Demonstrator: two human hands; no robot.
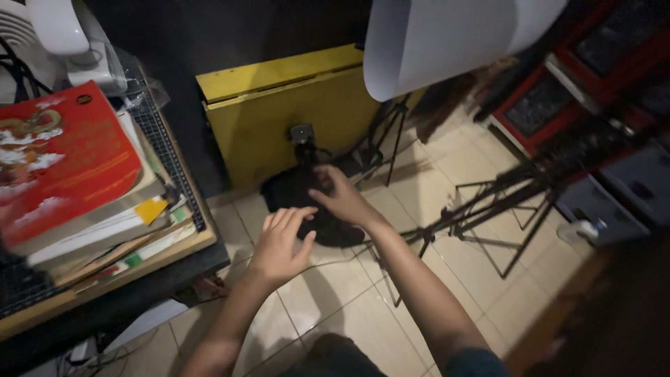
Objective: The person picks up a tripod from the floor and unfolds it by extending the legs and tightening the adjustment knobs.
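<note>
Barely a grip so far: resting palm-down on the black bag with the right hand, fingers spread and slightly curled over the soft top, not closed round any strap or fold as far as can be seen. Hovering just beside it with the left hand, palm down, fingers loosely together and extended, at the near edge of the same bag; touching or just above, impossible to tell. Nothing held in either hand.

Slumped on the tiled floor, that bag, pushed up against a yellow folded board leaning on the dark wall, with a small grey device poking up just behind the top of it. Not lifted, not visibly opened; judged as contact made and nothing more.

Further out to the right: black folding light stands lying and leaning across the tiles, a curled white paper sheet hanging overhead, red crates along the far side, a plastic bottle near them. To the left: a wooden tabletop piled with books and papers, topped by a red book, and a white fan at the back corner.
</note>
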